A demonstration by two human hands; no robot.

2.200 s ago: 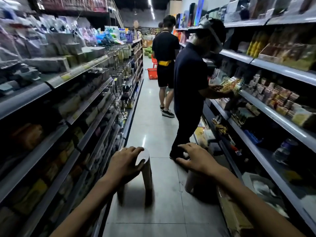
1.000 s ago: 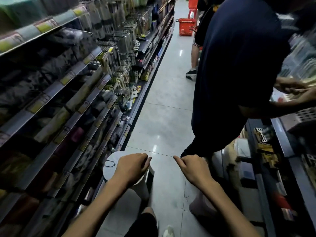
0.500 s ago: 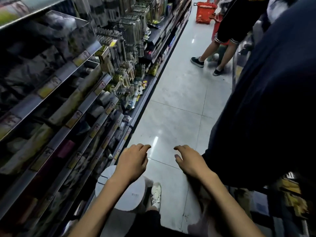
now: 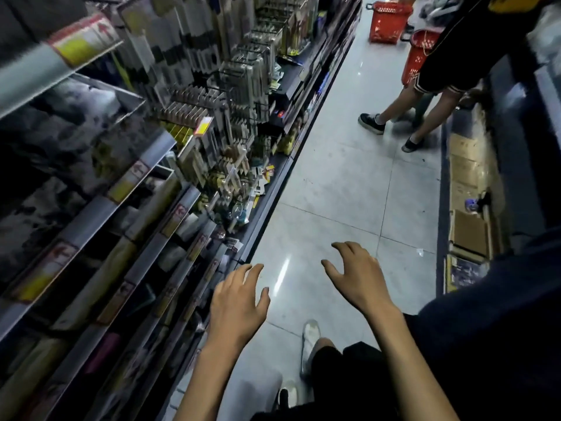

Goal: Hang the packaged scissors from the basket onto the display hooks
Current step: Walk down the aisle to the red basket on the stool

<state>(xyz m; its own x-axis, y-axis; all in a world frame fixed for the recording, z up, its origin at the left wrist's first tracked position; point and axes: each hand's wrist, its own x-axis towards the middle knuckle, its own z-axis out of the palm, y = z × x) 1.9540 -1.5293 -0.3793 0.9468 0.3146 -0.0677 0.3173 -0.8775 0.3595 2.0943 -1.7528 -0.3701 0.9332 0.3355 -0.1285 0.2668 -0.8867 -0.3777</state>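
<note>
Both hands hover empty over the shop aisle floor (image 4: 334,189), left hand (image 4: 238,305) and right hand (image 4: 356,276) with fingers spread; red baskets (image 4: 387,22) stand far ahead, scissors indistinguishable

Shelf goods (image 4: 91,141) blurred, unreadable; bystander (image 4: 437,71) cut off above waist.

Bare floor (image 4: 343,189) ahead lies open; shelving (image 4: 127,189) crowds the left.

Left hand (image 4: 239,302) and right hand (image 4: 355,278) outstretched, palms down, fingers spread, holding nothing
</note>
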